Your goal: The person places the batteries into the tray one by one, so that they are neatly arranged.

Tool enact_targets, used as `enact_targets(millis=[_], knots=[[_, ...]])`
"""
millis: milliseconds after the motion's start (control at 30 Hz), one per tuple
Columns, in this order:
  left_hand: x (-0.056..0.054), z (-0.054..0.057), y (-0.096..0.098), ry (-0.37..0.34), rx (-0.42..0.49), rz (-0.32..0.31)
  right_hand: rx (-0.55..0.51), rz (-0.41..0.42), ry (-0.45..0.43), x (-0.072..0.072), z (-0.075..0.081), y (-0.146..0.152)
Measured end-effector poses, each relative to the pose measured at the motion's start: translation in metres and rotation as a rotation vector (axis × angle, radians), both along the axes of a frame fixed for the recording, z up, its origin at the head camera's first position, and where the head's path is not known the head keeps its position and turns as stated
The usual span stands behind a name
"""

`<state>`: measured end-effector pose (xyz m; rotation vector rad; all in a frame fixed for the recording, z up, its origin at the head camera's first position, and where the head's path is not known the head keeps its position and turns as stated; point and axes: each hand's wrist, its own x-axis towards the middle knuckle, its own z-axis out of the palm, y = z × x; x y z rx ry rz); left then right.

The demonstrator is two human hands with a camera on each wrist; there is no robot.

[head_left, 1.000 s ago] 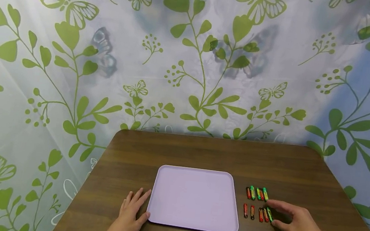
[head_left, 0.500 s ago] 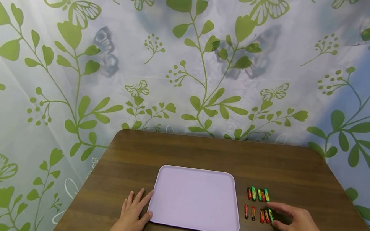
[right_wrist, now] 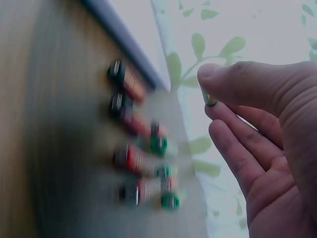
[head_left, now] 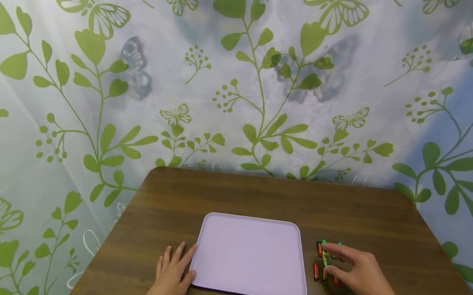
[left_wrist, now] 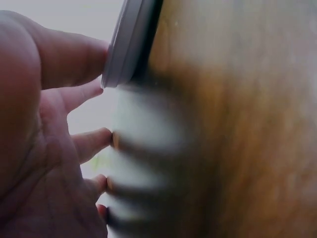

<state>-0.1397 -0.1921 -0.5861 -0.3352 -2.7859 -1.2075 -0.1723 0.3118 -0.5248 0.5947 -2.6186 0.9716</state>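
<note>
Behind the brown table (head_left: 257, 194) a leaf-and-butterfly curtain (head_left: 246, 70) is hanging. Left of the lilac tray (head_left: 250, 255), the left hand (head_left: 172, 277) is lying flat, fingers straight, thumb touching the tray's near-left corner. Right of the tray, the right hand (head_left: 362, 276) is pinching a green battery (head_left: 325, 257) between thumb and fingertips, lifted just over the remaining batteries (head_left: 319, 273) lying on the table.
</note>
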Motion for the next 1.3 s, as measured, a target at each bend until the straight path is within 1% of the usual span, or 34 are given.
enact_targets(millis=[33,133,200,267,300,367,400,433,500,567,633,700,800,900,1000,1067,1167,1200,1233,1267,1300], knots=[[-0.001,-0.004,0.000,0.014,-0.006,0.005,-0.007,0.007,0.000,-0.002,0.001,-0.005],[-0.002,-0.008,0.001,0.021,-0.006,0.022,-0.021,0.013,-0.007,-0.008,0.002,-0.023],[-0.002,-0.007,0.001,0.017,0.007,0.035,-0.031,0.020,-0.032,-0.013,0.002,-0.035],[-0.002,-0.004,0.001,0.007,0.015,0.034,-0.038,0.026,-0.046,-0.017,0.003,-0.048],[-0.003,-0.005,0.001,0.006,0.013,0.039,-0.035,0.033,-0.046,-0.019,0.003,-0.055],[-0.003,-0.004,0.002,-0.008,0.005,0.044,-0.043,0.055,-0.052,-0.023,0.003,-0.068],[-0.004,-0.005,0.001,-0.012,-0.003,0.047,-0.052,0.071,-0.050,-0.025,0.003,-0.075],[-0.004,-0.005,0.001,-0.020,-0.004,0.048,-0.045,0.080,-0.034,-0.027,0.003,-0.082],[-0.004,-0.004,0.002,-0.031,-0.005,0.056,-0.064,0.113,-0.030,-0.030,0.002,-0.096],[-0.002,0.000,0.003,-0.036,0.008,0.056,-0.085,0.143,-0.040,-0.034,0.002,-0.109],[0.000,0.009,0.004,-0.053,0.023,0.045,-0.097,0.162,-0.057,-0.037,0.001,-0.121],[0.002,0.017,0.006,-0.087,0.026,0.033,-0.116,0.180,-0.074,-0.040,0.000,-0.133],[0.004,0.029,0.007,-0.164,0.006,0.028,-0.145,0.208,-0.074,-0.045,-0.002,-0.150],[0.005,0.032,0.008,-0.203,-0.019,0.029,-0.173,0.234,-0.069,-0.050,-0.003,-0.168],[0.005,0.030,0.007,-0.186,-0.010,0.029,-0.197,0.246,-0.086,-0.053,-0.004,-0.185],[0.005,0.026,0.007,-0.158,0.011,0.032,-0.208,0.249,-0.099,-0.055,-0.003,-0.196],[0.005,0.027,0.006,-0.160,0.010,0.029,-0.227,0.253,-0.116,-0.058,-0.004,-0.213],[0.004,0.023,0.006,-0.145,0.013,0.034,-0.231,0.257,-0.118,-0.060,-0.005,-0.219],[0.003,0.022,0.006,-0.145,0.012,0.035,-0.233,0.261,-0.121,-0.061,-0.006,-0.224],[0.003,0.022,0.005,-0.159,0.006,0.028,-0.237,0.267,-0.123,-0.062,-0.007,-0.229],[0.003,0.020,0.004,-0.150,0.009,0.023,-0.241,0.274,-0.124,-0.063,-0.009,-0.234]])
